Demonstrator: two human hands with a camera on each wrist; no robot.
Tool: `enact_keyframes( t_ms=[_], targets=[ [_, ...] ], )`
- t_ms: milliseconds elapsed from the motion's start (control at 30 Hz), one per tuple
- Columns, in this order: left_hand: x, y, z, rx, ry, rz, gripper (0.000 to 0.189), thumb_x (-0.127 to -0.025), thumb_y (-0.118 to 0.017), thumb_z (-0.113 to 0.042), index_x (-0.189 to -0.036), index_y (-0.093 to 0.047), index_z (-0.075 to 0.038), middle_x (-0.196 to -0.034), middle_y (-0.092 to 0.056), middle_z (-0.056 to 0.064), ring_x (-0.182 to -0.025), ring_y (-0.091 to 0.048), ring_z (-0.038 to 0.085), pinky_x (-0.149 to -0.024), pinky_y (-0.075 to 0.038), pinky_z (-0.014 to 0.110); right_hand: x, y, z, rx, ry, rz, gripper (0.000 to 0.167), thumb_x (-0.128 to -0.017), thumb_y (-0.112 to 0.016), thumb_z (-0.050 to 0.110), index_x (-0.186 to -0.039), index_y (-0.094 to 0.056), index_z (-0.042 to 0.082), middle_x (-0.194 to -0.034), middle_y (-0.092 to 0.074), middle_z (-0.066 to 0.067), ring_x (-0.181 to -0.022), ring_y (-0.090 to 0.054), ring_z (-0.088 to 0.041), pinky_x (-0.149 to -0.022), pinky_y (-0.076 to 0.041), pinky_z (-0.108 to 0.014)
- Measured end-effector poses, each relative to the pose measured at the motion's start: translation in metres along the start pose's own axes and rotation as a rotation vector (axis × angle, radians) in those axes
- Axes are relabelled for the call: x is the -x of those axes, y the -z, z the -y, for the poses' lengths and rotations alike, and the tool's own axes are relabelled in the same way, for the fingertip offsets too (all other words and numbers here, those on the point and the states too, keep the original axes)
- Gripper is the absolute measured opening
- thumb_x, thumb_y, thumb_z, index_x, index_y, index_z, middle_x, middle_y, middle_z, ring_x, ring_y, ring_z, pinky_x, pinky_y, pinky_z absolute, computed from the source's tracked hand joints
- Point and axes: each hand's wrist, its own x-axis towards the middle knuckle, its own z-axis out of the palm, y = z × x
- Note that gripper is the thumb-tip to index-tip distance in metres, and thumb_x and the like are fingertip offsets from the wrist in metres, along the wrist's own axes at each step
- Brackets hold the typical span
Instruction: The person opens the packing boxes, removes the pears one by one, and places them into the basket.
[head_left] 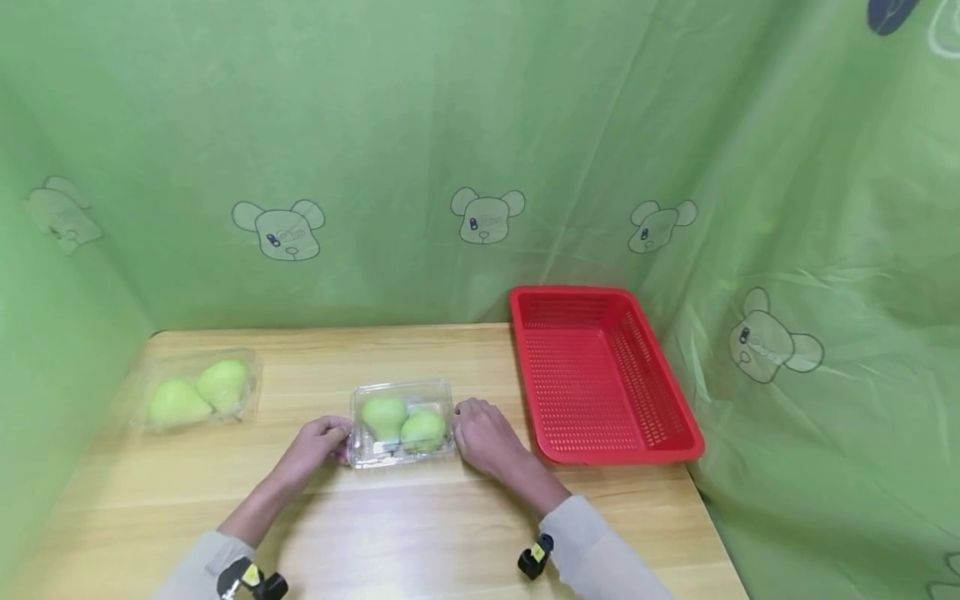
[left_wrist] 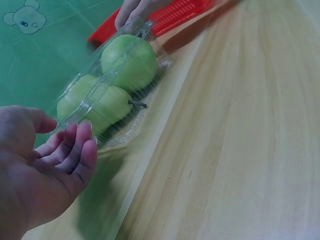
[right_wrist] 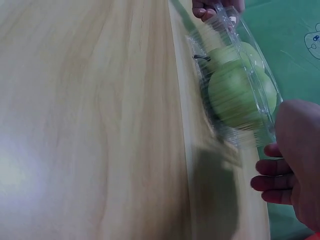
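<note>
A clear plastic clamshell box (head_left: 401,460) with two green pears (left_wrist: 129,62) inside is between my hands at mid-table. My left hand (head_left: 324,440) pinches its left end; the thumb lies by the lid's rim and the fingers below it in the left wrist view. On the opposite end, my right hand (head_left: 483,435) holds the rim. In the right wrist view the right hand (right_wrist: 295,165) has its fingers curled beside the box end, and the thumb's contact is hidden. The box looks closed, with its lid on top.
Another clear box (head_left: 251,392) with two green pears stands at the far left of the wooden table (head_left: 390,533). A red perforated plastic basket (head_left: 528,387) sits at the right, near the table's edge. Green cloth (head_left: 390,125) with bear faces hangs around the back and sides.
</note>
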Motion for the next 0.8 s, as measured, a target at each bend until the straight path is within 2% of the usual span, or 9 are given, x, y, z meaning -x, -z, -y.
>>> enact_keyframes(
  t_ms=[100, 200, 367, 533, 700, 800],
  targets=[
    [-0.001, 0.002, 0.002, 0.024, -0.004, 0.019, 0.040, -0.107, -0.050, -0.017, -0.132, -0.054, 0.015, -0.101, -0.067, 0.011, -0.083, -0.065, 0.016, -0.079, -0.062, 0.029, 0.001, 0.000, 0.003, -0.123, -0.079, -0.022, 0.035, -0.106, -0.044, 0.024, -0.124, -0.063, 0.000, -0.116, -0.069, -0.013, -0.110, -0.067, -0.029, -0.102, -0.057, -0.043],
    [-0.001, 0.003, 0.005, 0.076, 0.016, 0.047, 0.040, -0.105, -0.051, -0.015, -0.132, -0.053, 0.014, -0.102, -0.066, 0.010, -0.085, -0.066, 0.017, -0.081, -0.063, 0.028, 0.002, -0.001, 0.006, -0.235, -0.171, -0.039, 0.033, -0.105, -0.048, 0.024, -0.125, -0.063, 0.001, -0.118, -0.069, -0.012, -0.112, -0.067, -0.028, -0.103, -0.058, -0.043],
    [-0.001, 0.006, 0.009, 0.161, 0.040, 0.104, 0.042, -0.104, -0.052, -0.013, -0.135, -0.049, 0.015, -0.106, -0.063, 0.009, -0.091, -0.064, 0.017, -0.084, -0.063, 0.027, 0.001, 0.001, 0.008, -0.397, -0.245, -0.083, 0.029, -0.101, -0.055, 0.018, -0.122, -0.064, 0.001, -0.105, -0.070, -0.009, -0.096, -0.070, -0.023, -0.091, -0.062, -0.040],
    [-0.001, 0.007, 0.012, 0.186, 0.039, 0.136, 0.047, -0.102, -0.056, -0.011, -0.138, -0.046, 0.016, -0.111, -0.065, 0.012, -0.094, -0.066, 0.018, -0.088, -0.063, 0.028, -0.002, 0.003, 0.007, -0.590, -0.322, -0.079, 0.027, -0.096, -0.059, 0.011, -0.119, -0.067, -0.001, -0.088, -0.068, -0.006, -0.074, -0.060, -0.013, -0.071, -0.058, -0.027],
    [0.000, 0.006, 0.013, 0.213, 0.051, 0.161, 0.054, -0.098, -0.061, -0.009, -0.141, -0.042, 0.017, -0.117, -0.064, 0.016, -0.095, -0.068, 0.020, -0.090, -0.063, 0.028, -0.003, 0.006, 0.007, -0.756, -0.464, -0.052, 0.028, -0.096, -0.064, 0.014, -0.119, -0.070, 0.000, -0.090, -0.070, -0.006, -0.075, -0.059, -0.010, -0.069, -0.054, -0.021],
    [0.002, 0.005, 0.014, 0.233, 0.055, 0.178, 0.057, -0.097, -0.061, -0.007, -0.143, -0.039, 0.018, -0.118, -0.064, 0.016, -0.096, -0.068, 0.019, -0.091, -0.062, 0.028, -0.004, 0.007, 0.007, -0.825, -0.500, -0.055, 0.028, -0.095, -0.067, 0.012, -0.119, -0.072, -0.001, -0.092, -0.072, -0.009, -0.076, -0.061, -0.011, -0.069, -0.055, -0.020]
  ],
)
